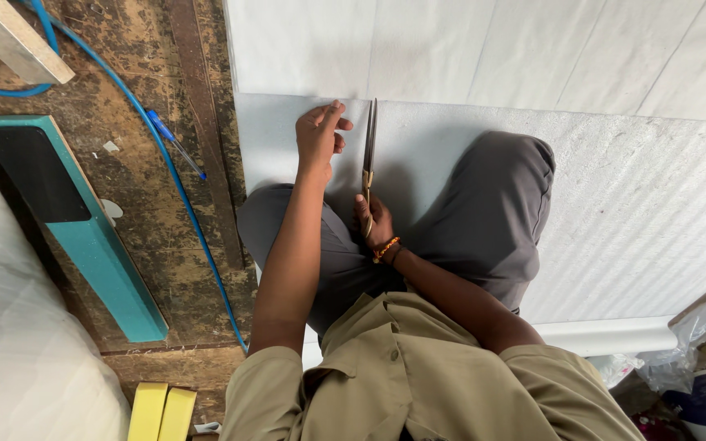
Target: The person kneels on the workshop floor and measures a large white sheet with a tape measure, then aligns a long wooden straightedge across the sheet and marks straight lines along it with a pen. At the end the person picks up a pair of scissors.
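We sit cross-legged on a broad, pale grey-white sheet of ribbed foam-like material (631,204) that spreads across the floor to the right and far side. Our right hand (376,222) is clenched around the handles of a long pair of metal scissors (368,155), blades pointing away from us and lying along the sheet near its left edge; whether the blades are parted or closed we cannot tell from this angle. Our left hand (319,135) grasps nothing: it presses flat, fingers bent, on the sheet just left of the blades, holding the material down.

We judge the sheet to be light, soft and springy, stiff enough to lie flat but apt to slide or buckle under the blades, so it is best pinned close beside the cutting line, as the left hand does. The scissors look heavy and rigid, best held by the handle loops.

To the left, on worn dark wooden boards (165,269), lie a teal bar with a black face (83,237), a blue cable (169,163) and a blue pen (173,140). Two yellow blocks (163,412) sit near us.
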